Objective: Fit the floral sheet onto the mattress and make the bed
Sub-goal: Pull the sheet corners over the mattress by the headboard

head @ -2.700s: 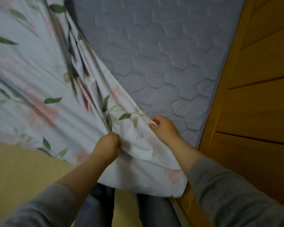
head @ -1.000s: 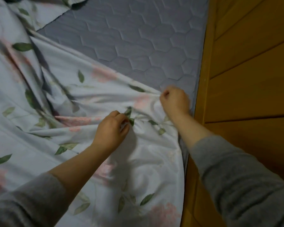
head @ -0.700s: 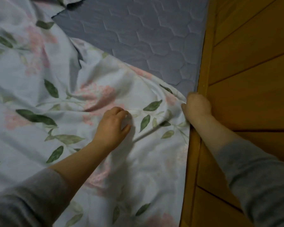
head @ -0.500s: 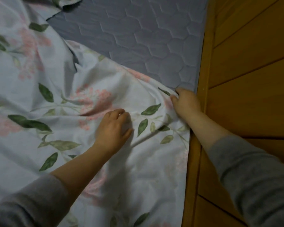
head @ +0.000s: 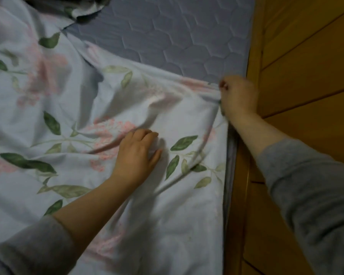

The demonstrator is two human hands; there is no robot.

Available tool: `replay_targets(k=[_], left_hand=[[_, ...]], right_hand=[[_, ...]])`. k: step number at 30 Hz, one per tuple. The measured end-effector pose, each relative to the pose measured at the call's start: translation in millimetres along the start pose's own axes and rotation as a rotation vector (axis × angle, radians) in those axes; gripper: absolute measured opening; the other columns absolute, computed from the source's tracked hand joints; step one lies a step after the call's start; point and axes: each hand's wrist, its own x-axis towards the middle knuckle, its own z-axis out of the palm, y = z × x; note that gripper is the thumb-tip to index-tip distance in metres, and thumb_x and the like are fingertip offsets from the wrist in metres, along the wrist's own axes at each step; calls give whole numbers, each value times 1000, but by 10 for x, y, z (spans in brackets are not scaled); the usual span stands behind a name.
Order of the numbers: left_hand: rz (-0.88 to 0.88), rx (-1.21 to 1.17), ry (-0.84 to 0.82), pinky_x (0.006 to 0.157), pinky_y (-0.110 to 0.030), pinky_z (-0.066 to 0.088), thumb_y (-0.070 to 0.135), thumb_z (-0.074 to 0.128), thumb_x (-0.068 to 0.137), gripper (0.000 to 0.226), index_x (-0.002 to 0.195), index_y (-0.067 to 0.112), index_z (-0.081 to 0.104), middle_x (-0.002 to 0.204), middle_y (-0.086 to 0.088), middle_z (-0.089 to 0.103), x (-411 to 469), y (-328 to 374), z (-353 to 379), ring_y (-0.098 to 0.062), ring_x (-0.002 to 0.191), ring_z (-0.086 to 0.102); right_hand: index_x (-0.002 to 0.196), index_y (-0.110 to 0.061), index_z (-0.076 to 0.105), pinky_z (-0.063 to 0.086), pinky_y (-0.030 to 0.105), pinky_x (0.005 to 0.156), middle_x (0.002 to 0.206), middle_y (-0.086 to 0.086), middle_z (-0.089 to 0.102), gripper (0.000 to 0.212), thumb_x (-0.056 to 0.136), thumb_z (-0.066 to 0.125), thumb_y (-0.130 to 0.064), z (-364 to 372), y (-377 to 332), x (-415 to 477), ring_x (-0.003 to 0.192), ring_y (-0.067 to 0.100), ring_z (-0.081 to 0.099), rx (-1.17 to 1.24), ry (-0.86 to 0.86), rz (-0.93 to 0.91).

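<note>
The floral sheet (head: pixel 71 116), pale with pink flowers and green leaves, covers the left and lower part of the grey quilted mattress (head: pixel 187 36). The mattress's far right part lies bare. My left hand (head: pixel 137 153) rests on the sheet with its fingers curled into a fold of the cloth. My right hand (head: pixel 236 96) grips the sheet's edge at the mattress's right side, next to the wooden panel. The sheet is stretched and wrinkled between the two hands.
A wooden panelled wall or bed frame (head: pixel 306 96) runs along the mattress's right edge, with only a narrow gap. A bunched part of the sheet (head: pixel 77 6) lies at the top left.
My right hand has drawn the sheet's edge farther up along the mattress's right side. The left hand has stayed on the sheet. Earlier the sheet was lifted off the mattress.
</note>
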Motion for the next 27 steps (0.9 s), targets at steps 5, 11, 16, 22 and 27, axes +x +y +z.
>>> replay_targets(k=[5, 11, 16, 22, 27], left_hand=[[40, -26, -105, 97, -41, 43, 56, 38, 86, 62, 129, 15, 54, 128, -7, 55, 41, 108, 36, -28, 114, 51], [27, 43, -178, 111, -50, 28, 70, 30, 80, 80, 141, 20, 40, 147, -9, 38, 78, 153, 236, -32, 135, 34], [-69, 158, -243, 117, -54, 6, 67, 36, 86, 82, 150, 22, 12, 159, -8, 4, 169, 150, 349, -34, 146, 0], [-122, 201, -271, 115, -58, 1, 74, 35, 81, 90, 151, 29, 1, 159, -2, -11, 555, -15, 463, -36, 144, -11], [-128, 142, -117, 111, -49, 19, 64, 50, 82, 86, 148, 21, 19, 154, -11, 21, 735, 75, 397, -36, 138, 22]], right_hand=[[106, -9, 62, 41, 33, 66, 101, 18, 65, 20, 89, 52, -9, -59, 428, 228, 94, 35, 58, -51, -3, -10], [89, 3, 57, 18, 28, 50, 91, 25, 59, 17, 84, 43, 12, 117, 474, 203, 84, 36, 57, -342, -82, -73], [57, -11, 29, 13, 25, 48, 60, 5, 28, 40, 81, 44, 18, 149, 486, 238, 71, 28, 43, -434, -118, -87], [62, -9, 42, 22, 23, 53, 96, 20, 62, 31, 86, 46, 10, 295, 502, 151, 88, 32, 59, -517, -212, -125], [96, 3, 58, 21, 27, 51, 98, 25, 62, 13, 87, 49, 5, 338, 484, 110, 88, 36, 59, -420, -212, -131]])
